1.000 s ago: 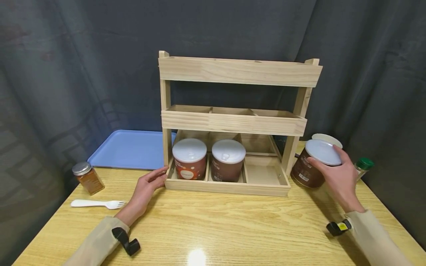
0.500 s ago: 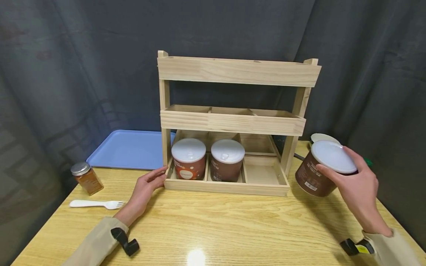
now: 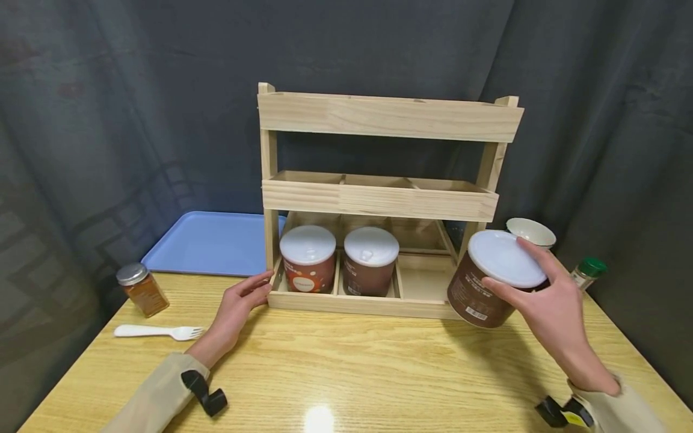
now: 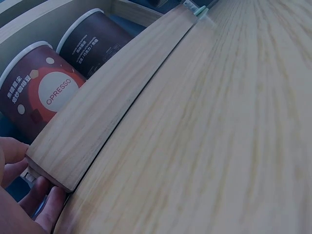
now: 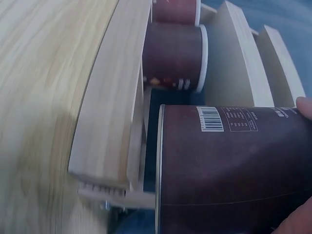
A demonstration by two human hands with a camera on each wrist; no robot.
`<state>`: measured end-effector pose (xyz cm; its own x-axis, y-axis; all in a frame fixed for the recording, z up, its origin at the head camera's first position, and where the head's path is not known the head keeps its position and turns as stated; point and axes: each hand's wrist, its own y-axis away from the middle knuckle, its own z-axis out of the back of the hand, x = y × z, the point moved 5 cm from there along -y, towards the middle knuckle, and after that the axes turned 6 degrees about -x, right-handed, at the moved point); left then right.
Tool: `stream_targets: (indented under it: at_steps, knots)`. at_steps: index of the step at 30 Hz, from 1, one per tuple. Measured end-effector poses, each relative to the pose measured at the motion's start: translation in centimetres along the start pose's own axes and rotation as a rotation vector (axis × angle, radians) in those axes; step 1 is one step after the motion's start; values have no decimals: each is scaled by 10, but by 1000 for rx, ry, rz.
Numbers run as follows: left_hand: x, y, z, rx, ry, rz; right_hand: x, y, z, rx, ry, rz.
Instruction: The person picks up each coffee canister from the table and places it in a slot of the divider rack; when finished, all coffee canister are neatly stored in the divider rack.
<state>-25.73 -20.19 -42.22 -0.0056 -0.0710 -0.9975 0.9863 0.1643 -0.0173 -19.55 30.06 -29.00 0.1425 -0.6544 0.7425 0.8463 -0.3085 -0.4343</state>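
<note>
A brown lidded tub (image 3: 476, 294) is tilted beside the right front corner of the three-tier wooden rack (image 3: 379, 307). My right hand (image 3: 557, 313) grips it near its white lid, thumb on the near side. The right wrist view shows its barcode side (image 5: 234, 161) close by the end of the bottom tray. My left hand (image 3: 235, 310) grips the left front corner of that tray, fingertips at the board's end (image 4: 48, 170). Two similar tubs stand in the bottom tier: one with a red OPRESSO label (image 3: 308, 258) on the left, one plain brown (image 3: 370, 264) in the middle.
A blue tray (image 3: 216, 243) lies behind on the left. In front of it are a spice jar (image 3: 143, 290) and a white fork (image 3: 157, 331). On the right stand a white bowl (image 3: 530, 231) and a green-capped bottle (image 3: 590, 270). Dark curtains close off the back and sides.
My right hand has brought the tub forward from beside the bowl, then left to the rack's right front corner. The left hand keeps its place.
</note>
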Motion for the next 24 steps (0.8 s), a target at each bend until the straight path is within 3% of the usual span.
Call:
stream_targets:
  at_steps: [12,24]
  knots:
    - [5,-2,0,4,-13,-11,18,-9,-45,63,-48,55]
    - [2,-1,1,3,-16,-8,19,-26,-75,37,-80,37]
